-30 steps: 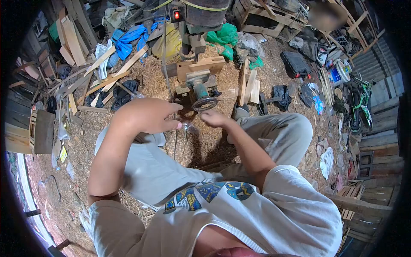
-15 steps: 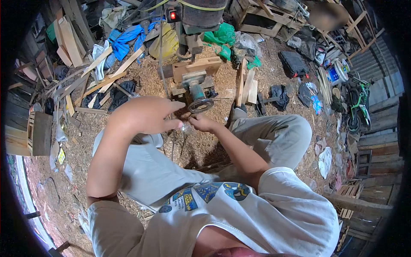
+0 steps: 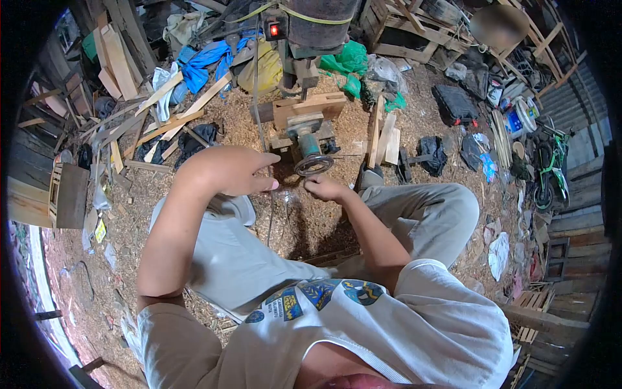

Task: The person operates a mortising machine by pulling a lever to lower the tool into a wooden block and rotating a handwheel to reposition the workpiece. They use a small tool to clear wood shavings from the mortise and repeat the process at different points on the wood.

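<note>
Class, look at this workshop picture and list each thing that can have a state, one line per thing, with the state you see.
Left hand: fingers curled, pinching a small clear piece.
Right hand: closed in a pinch at the piece's other side.
Small clear piece: held between both hands, above the sawdust.
Red indicator light: lit.
Green power tool: resting on the sawdust, untouched.
Black case: closed, lying flat.

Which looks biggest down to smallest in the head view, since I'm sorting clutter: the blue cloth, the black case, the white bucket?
1. Blue cloth, clearly the largest.
2. Black case.
3. White bucket, though it is close to the case in size and the lens warps the edge, so that order is unsure.
</note>
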Demonstrator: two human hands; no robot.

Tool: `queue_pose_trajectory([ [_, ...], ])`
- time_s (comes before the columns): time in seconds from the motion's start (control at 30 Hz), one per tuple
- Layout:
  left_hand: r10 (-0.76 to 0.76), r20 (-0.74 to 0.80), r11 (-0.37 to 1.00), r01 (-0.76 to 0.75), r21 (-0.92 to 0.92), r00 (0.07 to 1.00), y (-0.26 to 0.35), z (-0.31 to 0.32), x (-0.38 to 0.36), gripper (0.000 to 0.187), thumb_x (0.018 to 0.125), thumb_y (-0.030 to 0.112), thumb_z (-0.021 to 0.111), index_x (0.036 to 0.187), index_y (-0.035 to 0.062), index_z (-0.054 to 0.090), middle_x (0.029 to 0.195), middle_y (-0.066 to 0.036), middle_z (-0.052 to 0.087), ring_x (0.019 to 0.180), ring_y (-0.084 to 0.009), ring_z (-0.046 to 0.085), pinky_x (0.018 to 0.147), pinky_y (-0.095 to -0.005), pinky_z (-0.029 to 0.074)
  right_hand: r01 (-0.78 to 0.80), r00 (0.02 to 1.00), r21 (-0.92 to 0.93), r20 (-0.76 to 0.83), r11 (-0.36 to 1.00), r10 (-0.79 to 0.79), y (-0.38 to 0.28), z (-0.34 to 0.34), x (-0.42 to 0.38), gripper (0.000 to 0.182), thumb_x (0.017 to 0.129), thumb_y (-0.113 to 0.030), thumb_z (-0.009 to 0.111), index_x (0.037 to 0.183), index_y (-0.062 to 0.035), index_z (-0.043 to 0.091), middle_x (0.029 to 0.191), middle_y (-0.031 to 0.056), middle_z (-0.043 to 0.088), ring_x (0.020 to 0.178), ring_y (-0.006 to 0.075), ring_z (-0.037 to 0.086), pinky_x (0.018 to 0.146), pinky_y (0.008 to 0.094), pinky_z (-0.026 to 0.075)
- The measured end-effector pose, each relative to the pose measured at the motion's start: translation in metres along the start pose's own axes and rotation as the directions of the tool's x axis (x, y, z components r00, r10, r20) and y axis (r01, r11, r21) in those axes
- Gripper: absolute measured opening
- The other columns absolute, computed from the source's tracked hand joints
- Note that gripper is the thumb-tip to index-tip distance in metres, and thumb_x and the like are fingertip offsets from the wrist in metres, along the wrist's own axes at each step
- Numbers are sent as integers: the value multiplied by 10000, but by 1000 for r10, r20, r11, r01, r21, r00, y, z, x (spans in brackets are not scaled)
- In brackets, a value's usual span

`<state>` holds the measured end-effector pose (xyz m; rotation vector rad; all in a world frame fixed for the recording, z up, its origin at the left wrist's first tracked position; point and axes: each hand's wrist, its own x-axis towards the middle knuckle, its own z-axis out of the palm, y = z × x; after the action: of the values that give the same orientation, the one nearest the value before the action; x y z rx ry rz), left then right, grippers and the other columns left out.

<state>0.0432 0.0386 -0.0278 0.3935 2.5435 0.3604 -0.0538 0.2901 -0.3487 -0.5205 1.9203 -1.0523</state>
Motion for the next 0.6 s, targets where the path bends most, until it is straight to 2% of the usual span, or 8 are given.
queue_pose_trajectory([
  [0.1, -34, 53, 999, 32, 24, 998, 10, -5, 4, 671, 1015, 510, 627, 1517, 70, 557, 1370, -249, 676, 1253, -424, 654, 1069, -478, 513, 56, 998, -212, 15, 976, -53, 5, 12, 13, 440, 1010, -408, 566, 1152, -21, 721, 843, 90, 683, 738, 180, 600, 689, 392, 497],
  [0.17, -38, 92, 999, 36, 23, 995, 18, -10, 6, 674, 1016, 513, 625, 1522, 75, 555, 1378, -248, 671, 1262, -426, 648, 1074, -481, 509, 208, 947, -259, -189, 943, -261, 15, 30, 22, 423, 1002, -397, 557, 1063, -15, 728, 846, 115, 698, 759, 198, 625, 706, 404, 504],
  [0.23, -9, 74, 1000, 7, 19, 997, 11, -3, 12, 673, 1016, 516, 624, 1525, 82, 554, 1376, -248, 673, 1260, -428, 650, 1075, -483, 509, 156, 973, -160, -147, 975, -180, 12, 13, 9, 446, 997, -406, 559, 1038, 6, 724, 953, 187, 755, 862, 294, 705, 797, 451, 538],
  [0.3, 19, 67, 1000, -20, 9, 998, 9, -2, 13, 672, 1016, 519, 623, 1528, 89, 554, 1373, -249, 674, 1258, -429, 651, 1076, -486, 508, 11, 999, 22, -37, 1000, -10, 15, -2, 6, 350, 1004, -318, 560, 900, -4, 677, 761, 49, 643, 713, 176, 591, 677, 387, 492],
  [0.43, -51, 123, 998, 45, 47, 991, 21, -9, 15, 685, 1019, 533, 611, 1550, 107, 534, 1409, -235, 659, 1285, -424, 637, 1097, -483, 497, 103, 971, -120, -205, 987, -126, 11, 24, 10, 342, 1006, -326, 558, 857, -32, 649, 710, 17, 591, 658, 141, 551, 617, 361, 462],
  [0.5, -53, 125, 998, 48, 49, 991, 22, -12, 18, 692, 1019, 537, 607, 1559, 111, 524, 1421, -232, 653, 1294, -423, 632, 1104, -482, 494, 108, 985, -67, -131, 992, -116, 9, 9, 5, 337, 1004, -316, 557, 854, -27, 646, 698, 17, 578, 656, 146, 553, 616, 368, 462],
  [0.57, -19, 111, 998, 12, 59, 994, 20, -9, 19, 699, 1020, 539, 603, 1569, 118, 510, 1425, -231, 651, 1296, -423, 631, 1107, -485, 493, -24, 999, 30, -25, 999, 25, 7, -8, -3, 334, 1007, -309, 562, 871, -15, 642, 708, 28, 587, 679, 146, 563, 632, 364, 466],
  [0.6, -18, 111, 998, 12, 58, 994, 21, -10, 18, 699, 1020, 539, 603, 1569, 118, 510, 1425, -231, 651, 1296, -423, 631, 1107, -485, 493, 5, 999, -125, -39, 992, -10, 5, -5, 1, 486, 1017, -446, 573, 1057, 16, 721, 865, 155, 726, 798, 257, 672, 770, 425, 531],
])
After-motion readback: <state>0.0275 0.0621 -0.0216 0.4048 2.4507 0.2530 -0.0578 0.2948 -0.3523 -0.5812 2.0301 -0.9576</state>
